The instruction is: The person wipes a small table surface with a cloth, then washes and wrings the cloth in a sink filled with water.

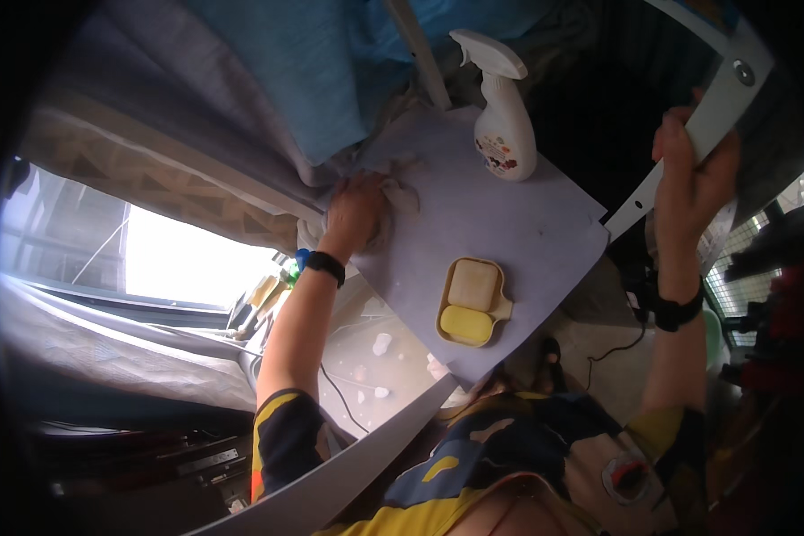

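My left hand (356, 211) presses a light crumpled cloth (400, 195) onto the left part of a pale board (509, 234); its fingertips are partly hidden. My right hand (695, 174) grips a white metal bar (720, 107) that slants down to the board's right corner. Near the far edge of the board stands a white spray bottle (506, 130) with a printed label. A cream-coloured tray (504, 308) nearer to me holds a pale beige soap bar (473, 285) and a yellow soap bar (466, 324) side by side.
Blue fabric (288, 74) hangs at the upper left beside a pale rail (174, 161). Another white bar (375, 462) runs from the board's near corner toward the lower left. A dark cable (620, 348) lies at the lower right. A bright window (187, 248) is on the left.
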The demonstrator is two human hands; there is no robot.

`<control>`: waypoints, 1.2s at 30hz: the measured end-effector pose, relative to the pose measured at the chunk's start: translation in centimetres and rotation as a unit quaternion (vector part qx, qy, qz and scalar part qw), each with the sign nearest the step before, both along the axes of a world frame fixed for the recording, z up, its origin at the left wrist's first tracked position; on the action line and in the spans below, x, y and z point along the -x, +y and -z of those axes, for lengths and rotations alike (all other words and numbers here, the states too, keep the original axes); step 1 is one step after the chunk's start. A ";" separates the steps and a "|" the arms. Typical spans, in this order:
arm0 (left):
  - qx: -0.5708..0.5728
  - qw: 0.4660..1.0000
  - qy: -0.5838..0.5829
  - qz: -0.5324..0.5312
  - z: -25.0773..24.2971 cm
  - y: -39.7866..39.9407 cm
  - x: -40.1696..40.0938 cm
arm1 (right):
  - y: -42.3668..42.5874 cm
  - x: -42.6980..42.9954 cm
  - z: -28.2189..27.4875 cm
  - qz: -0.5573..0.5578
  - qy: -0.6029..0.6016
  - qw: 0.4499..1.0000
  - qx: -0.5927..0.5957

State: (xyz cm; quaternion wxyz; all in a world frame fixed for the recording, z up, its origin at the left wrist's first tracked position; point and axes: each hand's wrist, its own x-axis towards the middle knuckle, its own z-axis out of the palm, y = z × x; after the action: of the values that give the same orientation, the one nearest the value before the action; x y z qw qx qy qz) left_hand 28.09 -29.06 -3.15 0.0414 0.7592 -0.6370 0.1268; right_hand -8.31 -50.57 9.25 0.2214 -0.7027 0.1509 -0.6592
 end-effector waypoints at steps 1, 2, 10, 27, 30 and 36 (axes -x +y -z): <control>0.000 1.000 -0.002 0.001 0.4 -0.5 -0.9 | 0.1 0.0 0.0 0.001 -0.002 1.000 0.000; -0.053 0.994 -0.076 -0.050 0.8 -1.0 -1.7 | 0.1 -0.1 0.0 -0.006 -0.006 1.000 -0.003; -0.162 0.959 -0.186 -0.139 2.6 -3.3 -5.2 | -0.4 0.1 0.4 0.004 -0.006 1.000 -0.013; 0.014 0.996 0.075 -0.044 -1.1 7.6 12.2 | 0.2 -0.4 -0.3 -0.009 -0.012 1.000 0.004; 0.053 0.997 0.033 -0.056 -0.6 5.0 8.8 | 0.0 0.1 -0.2 -0.015 -0.004 1.000 0.008; 0.028 0.997 -0.047 -0.056 1.9 0.0 -1.0 | -1.1 0.1 0.8 -0.044 -0.013 0.999 0.023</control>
State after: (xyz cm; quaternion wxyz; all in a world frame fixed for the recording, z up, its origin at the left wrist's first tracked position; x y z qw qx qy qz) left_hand 29.08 -29.04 -5.03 0.0257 0.7852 -0.5911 0.1827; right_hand -8.39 -51.70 8.41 0.2358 -0.7052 0.1019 -0.6609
